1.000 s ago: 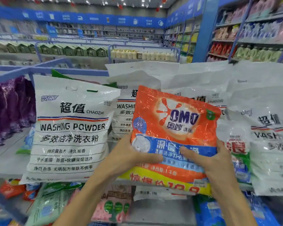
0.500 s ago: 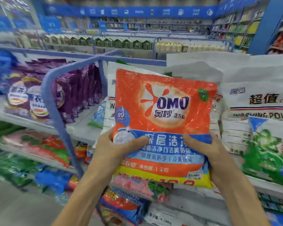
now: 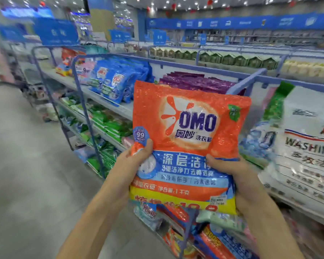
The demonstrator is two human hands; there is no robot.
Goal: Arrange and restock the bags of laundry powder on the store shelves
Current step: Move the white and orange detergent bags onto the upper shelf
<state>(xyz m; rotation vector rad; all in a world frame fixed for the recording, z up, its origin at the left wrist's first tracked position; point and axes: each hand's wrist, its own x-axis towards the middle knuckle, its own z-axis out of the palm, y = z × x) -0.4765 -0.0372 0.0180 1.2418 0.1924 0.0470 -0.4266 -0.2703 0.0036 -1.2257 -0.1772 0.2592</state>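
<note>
Holding orange OMO bag (image 3: pixel 191 146) upright in mid-air, long axis vertical, print facing person. Left hand (image 3: pixel 136 165) grips lower left edge, thumb over front; right hand (image 3: pixel 230 172) grips lower right edge. Shelf (image 3: pixel 101 99) lies ahead and right; right hand nearer.

Against earlier frames:
- white washing-powder bags (image 3: pixel 307 146) now off to right
- purple bags (image 3: pixel 195 83) and blue bags (image 3: pixel 118 81) now behind bag
- grip unchanged

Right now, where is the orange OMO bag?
The OMO bag is centre of the head view, gripped low by the left hand and right hand, in front of the purple bags.
</note>
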